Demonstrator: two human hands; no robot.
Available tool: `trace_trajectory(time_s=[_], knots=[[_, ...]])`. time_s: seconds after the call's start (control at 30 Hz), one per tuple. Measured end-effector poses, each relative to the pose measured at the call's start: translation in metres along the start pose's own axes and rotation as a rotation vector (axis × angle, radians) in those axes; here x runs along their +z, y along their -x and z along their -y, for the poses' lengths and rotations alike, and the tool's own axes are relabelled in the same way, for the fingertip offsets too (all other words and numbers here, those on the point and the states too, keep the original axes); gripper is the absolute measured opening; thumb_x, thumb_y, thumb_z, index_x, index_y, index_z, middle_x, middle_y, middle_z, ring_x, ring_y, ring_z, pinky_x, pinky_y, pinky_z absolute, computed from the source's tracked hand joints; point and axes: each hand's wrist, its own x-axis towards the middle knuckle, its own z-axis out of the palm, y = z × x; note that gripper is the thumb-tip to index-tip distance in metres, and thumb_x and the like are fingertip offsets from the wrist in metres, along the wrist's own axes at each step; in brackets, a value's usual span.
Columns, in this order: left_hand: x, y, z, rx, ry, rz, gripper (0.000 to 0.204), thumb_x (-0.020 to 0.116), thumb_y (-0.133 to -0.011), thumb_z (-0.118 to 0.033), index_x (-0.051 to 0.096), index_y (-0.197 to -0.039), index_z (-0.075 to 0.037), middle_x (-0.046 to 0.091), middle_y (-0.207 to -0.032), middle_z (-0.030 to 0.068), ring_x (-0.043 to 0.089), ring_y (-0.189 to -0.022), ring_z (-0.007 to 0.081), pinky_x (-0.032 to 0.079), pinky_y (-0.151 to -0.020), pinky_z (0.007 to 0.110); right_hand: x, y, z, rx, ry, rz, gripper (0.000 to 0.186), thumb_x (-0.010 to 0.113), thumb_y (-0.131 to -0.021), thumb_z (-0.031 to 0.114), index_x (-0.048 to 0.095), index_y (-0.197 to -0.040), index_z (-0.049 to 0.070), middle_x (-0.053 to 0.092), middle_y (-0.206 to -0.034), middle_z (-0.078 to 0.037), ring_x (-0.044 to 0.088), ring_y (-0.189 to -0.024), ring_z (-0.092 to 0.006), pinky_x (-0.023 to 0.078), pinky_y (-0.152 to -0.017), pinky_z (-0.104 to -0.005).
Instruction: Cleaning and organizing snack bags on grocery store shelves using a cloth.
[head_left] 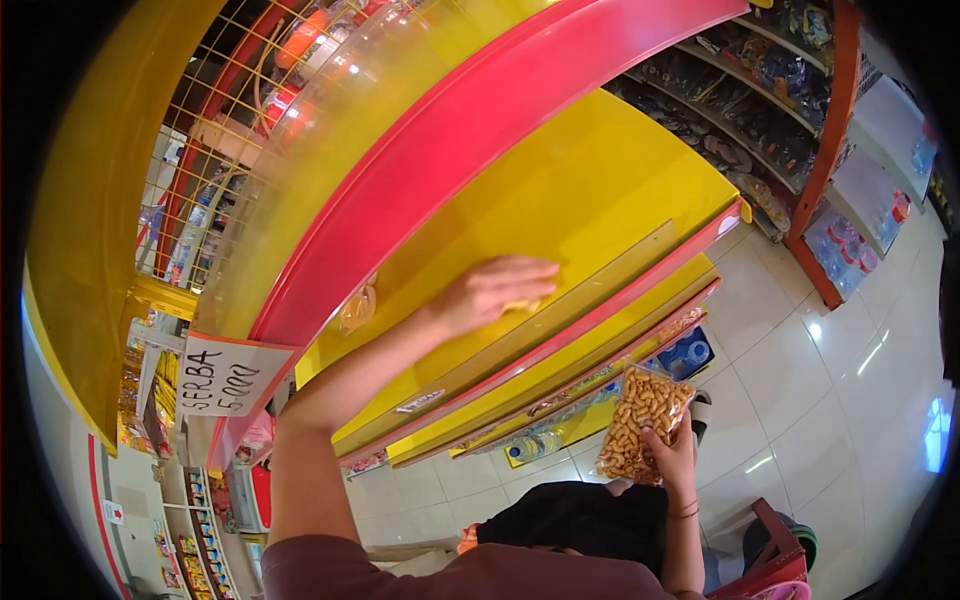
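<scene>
While the left hand [500, 288] lay flat, fingers spread and palm down, on the bare yellow shelf [590, 190], the right hand [672, 462] pinched a clear bag of orange snacks [640, 422] by its lower edge, holding it low, well apart from that shelf. Judged from this, the shelf surface was still largely unstocked: one small clear packet [356, 308] lay at its back, and the held bag had not yet been placed. A red shelf edge [470, 130] overhung the reach. A clear front lip [560, 300] bordered the shelf. Lower shelves, a handwritten price card [228, 375] and a white tiled floor [800, 370] surrounded the work.
</scene>
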Motion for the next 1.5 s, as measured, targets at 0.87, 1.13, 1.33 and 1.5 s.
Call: trace_trajectory(time_s=[0.87,1.13,1.33,1.5], knots=[[-0.098,0.108,-0.077,-0.880,0.462,0.437,0.031,0.053,-0.071,0.014,0.067,-0.090,-0.005,0.062,-0.088,0.0078,0.060,-0.084,0.0212,0.046,-0.077,0.029,0.017,0.001,-0.024,0.054,0.037,0.054,0.062,0.064,-0.079,-0.004,0.031,-0.131,0.000,0.055,-0.113,-0.012,0.057,-0.103,-0.0187,0.049,-0.085,-0.0289],[-0.087,0.038,-0.053,-1.083,0.566,-0.193,0.023,0.054,-0.090,-0.006,0.055,-0.113,-0.004,0.059,-0.097,0.0015,0.055,-0.091,0.0099,0.044,-0.081,0.025,0.004,0.008,-0.019,0.044,0.004,-0.005,0.063,0.064,-0.079,-0.003,0.030,-0.131,-0.001,0.055,-0.115,-0.012,0.056,-0.104,-0.0184,0.049,-0.085,-0.0291],[-0.059,0.001,-0.020,-1.048,0.919,-0.272,0.044,0.061,-0.083,0.000,0.050,-0.125,-0.005,0.060,-0.106,0.0047,0.056,-0.098,0.0117,0.046,-0.085,0.025,-0.010,0.001,-0.004,0.078,0.020,-0.017,0.065,0.065,-0.078,-0.002,0.029,-0.132,-0.001,0.054,-0.116,-0.012,0.056,-0.104,-0.0188,0.048,-0.087,-0.0292],[-0.044,-0.016,-0.018,-0.897,0.888,-0.757,0.047,0.067,-0.070,0.010,0.054,-0.113,-0.003,0.057,-0.110,0.0081,0.056,-0.108,0.0214,0.047,-0.090,0.032,-0.031,-0.009,-0.001,0.055,0.058,-0.042,0.067,0.067,-0.078,0.000,0.029,-0.133,-0.001,0.055,-0.116,-0.013,0.057,-0.102,-0.0192,0.047,-0.087,-0.0290]])
